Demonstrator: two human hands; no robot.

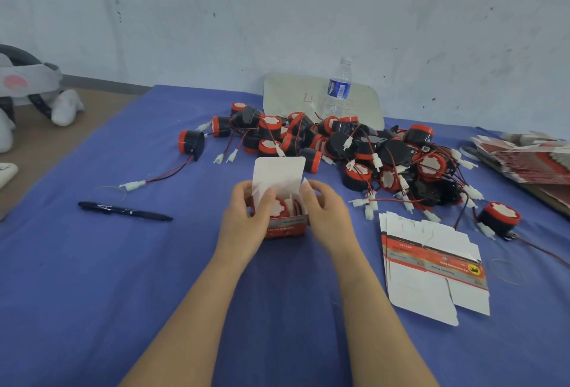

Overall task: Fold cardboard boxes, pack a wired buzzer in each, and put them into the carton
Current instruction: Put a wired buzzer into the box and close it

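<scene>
A small red and white cardboard box (285,227) stands on the blue table cloth at the centre, its top lid flap up. A red and black wired buzzer (281,208) sits inside it. My left hand (246,217) grips the box's left side, thumb on the left side flap. My right hand (324,210) grips the right side, fingers on the right side flap. A pile of several wired buzzers (354,146) lies behind the box. Flat unfolded boxes (431,266) lie to the right. No carton is in view.
A black pen (123,210) lies to the left. One loose buzzer (191,142) sits at the back left, another (501,218) at the right. A water bottle (338,87) stands before a white board (293,96). A stack of flat boxes (524,158) lies far right.
</scene>
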